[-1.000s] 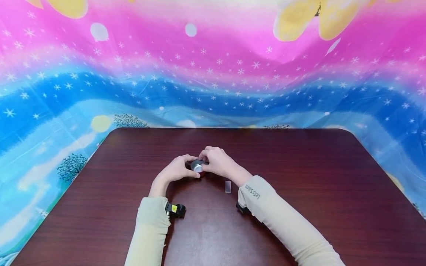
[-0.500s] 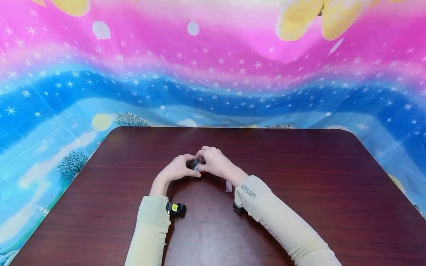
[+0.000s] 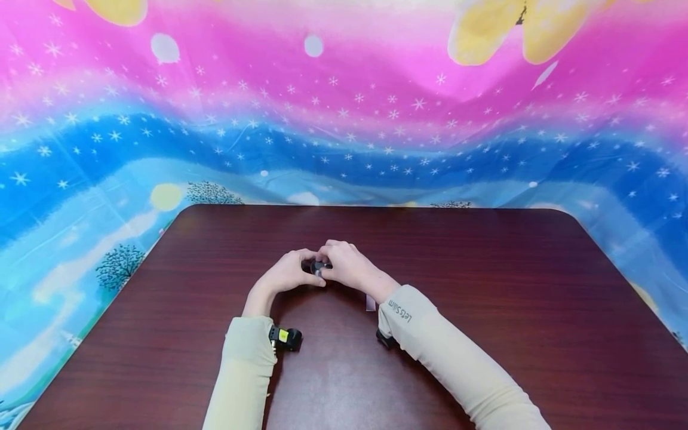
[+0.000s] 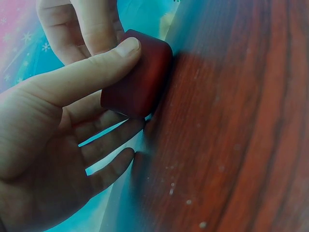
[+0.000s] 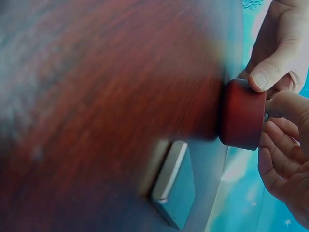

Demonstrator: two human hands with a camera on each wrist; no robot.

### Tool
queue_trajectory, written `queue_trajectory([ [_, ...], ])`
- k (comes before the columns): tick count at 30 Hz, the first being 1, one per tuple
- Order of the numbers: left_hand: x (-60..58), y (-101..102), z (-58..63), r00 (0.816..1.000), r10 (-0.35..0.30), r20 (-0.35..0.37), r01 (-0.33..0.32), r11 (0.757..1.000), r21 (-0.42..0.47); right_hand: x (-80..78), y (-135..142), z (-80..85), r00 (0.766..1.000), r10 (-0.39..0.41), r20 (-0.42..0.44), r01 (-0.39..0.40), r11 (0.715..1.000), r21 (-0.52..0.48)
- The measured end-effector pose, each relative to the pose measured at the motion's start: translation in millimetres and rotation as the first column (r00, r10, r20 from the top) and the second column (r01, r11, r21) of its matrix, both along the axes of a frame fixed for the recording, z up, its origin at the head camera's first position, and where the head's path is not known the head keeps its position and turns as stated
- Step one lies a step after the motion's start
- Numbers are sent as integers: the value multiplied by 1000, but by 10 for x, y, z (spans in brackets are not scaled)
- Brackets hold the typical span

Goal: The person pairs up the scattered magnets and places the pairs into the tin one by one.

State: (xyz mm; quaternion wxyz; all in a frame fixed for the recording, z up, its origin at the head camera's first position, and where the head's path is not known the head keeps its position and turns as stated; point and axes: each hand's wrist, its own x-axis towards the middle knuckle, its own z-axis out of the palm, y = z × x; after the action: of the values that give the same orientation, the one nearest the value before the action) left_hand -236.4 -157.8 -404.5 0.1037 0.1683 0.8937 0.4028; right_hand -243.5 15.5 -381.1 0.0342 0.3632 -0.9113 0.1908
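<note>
Toward the tabletop [image 3: 484,269] far edge, left hand [image 3: 288,272] grips case [image 5: 243,115]; right hand [image 3: 348,263] pinches shiny top [image 3: 317,268], now more covered and, I judge, being worked.

"Let's Slim" lettering [image 3: 400,312] on the right sleeve [image 3: 457,364]

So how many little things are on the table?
2: a rounded thing held by the left grip and right grip, and a flat block near the right wrist. The sleeves may hide more.
</note>
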Motion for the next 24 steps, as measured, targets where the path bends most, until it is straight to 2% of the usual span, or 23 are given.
queue_trajectory([
  [18,0,-6,-13,1000,-2,-8,1,1000,-6,5,-4,-9,1000,1,14,-2,999,50],
  [24,2,-3,-4,1000,-3,-9,3,1000,-5,-6,-7,24,1000,25,12,-26,996,85],
])
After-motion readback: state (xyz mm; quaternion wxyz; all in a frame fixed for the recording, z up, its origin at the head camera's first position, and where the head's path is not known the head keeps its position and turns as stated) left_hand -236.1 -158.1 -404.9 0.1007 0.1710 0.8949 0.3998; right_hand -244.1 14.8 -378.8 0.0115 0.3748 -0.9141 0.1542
